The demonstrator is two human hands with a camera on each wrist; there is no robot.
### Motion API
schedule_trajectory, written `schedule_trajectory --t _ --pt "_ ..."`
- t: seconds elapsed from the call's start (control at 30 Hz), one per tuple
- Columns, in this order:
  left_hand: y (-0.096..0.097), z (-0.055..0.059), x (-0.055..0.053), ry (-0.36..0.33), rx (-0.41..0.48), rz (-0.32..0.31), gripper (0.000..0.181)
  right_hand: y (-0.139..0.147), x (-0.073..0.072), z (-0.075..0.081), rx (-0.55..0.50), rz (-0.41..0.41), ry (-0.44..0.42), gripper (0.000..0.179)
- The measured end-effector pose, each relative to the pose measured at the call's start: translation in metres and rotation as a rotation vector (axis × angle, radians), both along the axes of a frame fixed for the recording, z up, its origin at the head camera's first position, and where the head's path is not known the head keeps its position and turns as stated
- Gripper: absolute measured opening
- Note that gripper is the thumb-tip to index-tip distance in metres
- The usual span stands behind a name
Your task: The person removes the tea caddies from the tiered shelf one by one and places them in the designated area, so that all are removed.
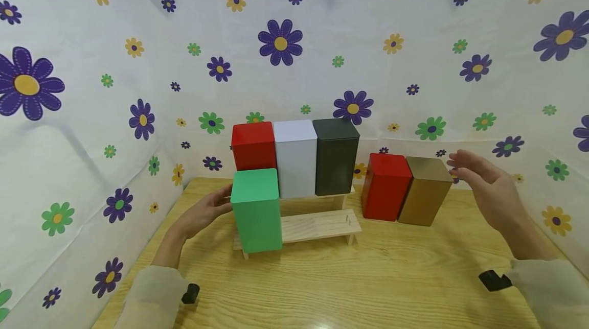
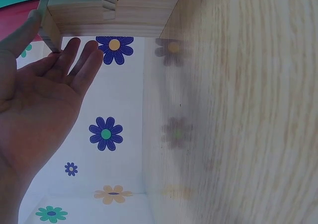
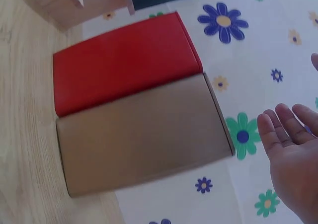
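In the head view a two-step wooden rack (image 1: 317, 225) bears a green box (image 1: 256, 211) on its lower step. A red box (image 1: 253, 147), a white box (image 1: 296, 160) and a black box (image 1: 336, 158) stand in a row on its upper step. My left hand (image 1: 204, 211) is at the rack's left side, by the green box. The left wrist view shows its fingers (image 2: 89, 70) loosely extended near the rack's end; whether they touch it I cannot tell. Beside a gold-brown box (image 1: 425, 191), my right hand (image 1: 494, 193) hovers with relaxed fingers, holding nothing.
A second red box (image 1: 387, 187) stands against the gold-brown one, right of the rack. Everything rests on a wood-grain table (image 1: 368, 278). A white flower-printed cloth (image 1: 303, 84) hangs behind and along both sides.
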State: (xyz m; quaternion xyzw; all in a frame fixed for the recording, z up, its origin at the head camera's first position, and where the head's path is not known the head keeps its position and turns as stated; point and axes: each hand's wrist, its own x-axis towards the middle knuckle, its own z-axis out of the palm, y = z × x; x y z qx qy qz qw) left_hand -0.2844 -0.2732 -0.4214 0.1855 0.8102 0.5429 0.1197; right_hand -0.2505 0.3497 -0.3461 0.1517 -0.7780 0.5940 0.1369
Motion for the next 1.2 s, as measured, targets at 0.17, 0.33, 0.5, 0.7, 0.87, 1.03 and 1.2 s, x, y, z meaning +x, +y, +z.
schedule_trajectory --t 0.17,0.33,0.5,0.7,0.87,1.03,1.2 --pt "0.0 0.0 0.0 0.002 -0.008 0.003 0.075 -0.019 0.005 0.001 -0.039 0.12 0.047 0.045" --pt "0.0 0.0 0.0 0.003 -0.009 0.006 0.073 -0.04 0.01 0.0 0.16 0.107 0.085 0.045" --pt "-0.002 -0.001 -0.001 0.015 -0.012 -0.001 0.072 -0.062 0.014 -0.001 0.195 0.19 0.083 0.047" --pt "-0.001 -0.001 -0.002 0.024 -0.006 -0.008 0.07 -0.09 0.015 -0.003 0.128 0.317 0.065 0.052" --pt "-0.001 -0.001 -0.001 0.025 -0.009 -0.007 0.071 -0.112 0.014 -0.007 0.112 0.367 0.054 0.052" --pt "0.0 0.0 0.0 0.013 -0.01 -0.004 0.073 -0.132 0.012 -0.01 0.128 0.378 0.033 0.051" --pt "0.0 -0.001 0.0 0.005 -0.01 0.005 0.073 -0.152 0.012 -0.011 0.12 0.409 -0.033 0.055"
